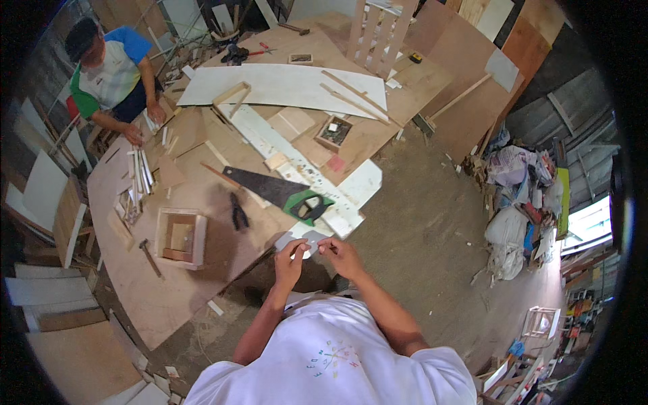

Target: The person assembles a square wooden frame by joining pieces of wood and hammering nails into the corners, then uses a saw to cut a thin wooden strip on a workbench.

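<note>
At the near edge of the worktable, my left hand is closed in a pinch on a small thin pale sheet. On the sheet's other side, my right hand is closed too, fingertips pinched at its edge. What the sheet is made of cannot be told. Just beyond my hands lies a handsaw with a green and black handle. Left of the saw are black-handled pliers. Farther left stands an open wooden box, with a hammer beside it.
A co-worker at the far left handles thin white strips. The plywood worktable carries a long white board, a small box of hardware and a slatted wooden piece. Filled bags are piled at the right.
</note>
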### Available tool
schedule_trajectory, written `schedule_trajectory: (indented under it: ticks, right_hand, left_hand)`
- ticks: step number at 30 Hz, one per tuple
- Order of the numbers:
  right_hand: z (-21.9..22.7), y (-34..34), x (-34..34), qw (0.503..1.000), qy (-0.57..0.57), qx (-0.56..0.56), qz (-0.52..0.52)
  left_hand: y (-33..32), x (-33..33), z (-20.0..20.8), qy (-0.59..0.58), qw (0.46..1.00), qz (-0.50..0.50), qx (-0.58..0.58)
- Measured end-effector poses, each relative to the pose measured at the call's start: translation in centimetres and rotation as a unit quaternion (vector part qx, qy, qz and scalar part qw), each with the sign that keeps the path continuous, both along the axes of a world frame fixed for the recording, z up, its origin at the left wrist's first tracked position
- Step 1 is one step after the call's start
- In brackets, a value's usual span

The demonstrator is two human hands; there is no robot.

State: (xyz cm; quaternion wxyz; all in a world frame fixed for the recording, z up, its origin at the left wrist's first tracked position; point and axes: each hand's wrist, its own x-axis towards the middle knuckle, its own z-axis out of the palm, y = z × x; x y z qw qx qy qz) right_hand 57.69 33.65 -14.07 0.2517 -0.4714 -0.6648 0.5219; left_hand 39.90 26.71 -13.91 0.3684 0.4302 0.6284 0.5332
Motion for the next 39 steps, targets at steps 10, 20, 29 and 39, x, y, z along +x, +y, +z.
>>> schedule_trajectory:
  ticks: [10, 20, 29, 39]
  right_hand:
    - [-6.0, 12.2, 10.2, 0.995, 0.064, -0.057, -0.051]
    - [-4.1, 26.6, 13.7, 0.995, 0.007, -0.08, -0.063]
    - [-1.8, 44.4, 6.4, 0.963, -0.151, 0.211, 0.073]
    - [-5.7, 55.1, -1.3, 0.854, -0.261, 0.341, 0.294]
  left_hand:
    - [10.6, 8.5, 0.0, -0.069, 0.996, -0.015, -0.056]
    - [29.8, 10.6, -3.1, 0.021, 0.998, 0.067, -0.002]
    - [41.0, 8.9, -5.6, 0.205, 0.963, 0.175, -0.017]
    - [46.3, 11.4, -6.6, 0.267, 0.905, 0.276, -0.185]
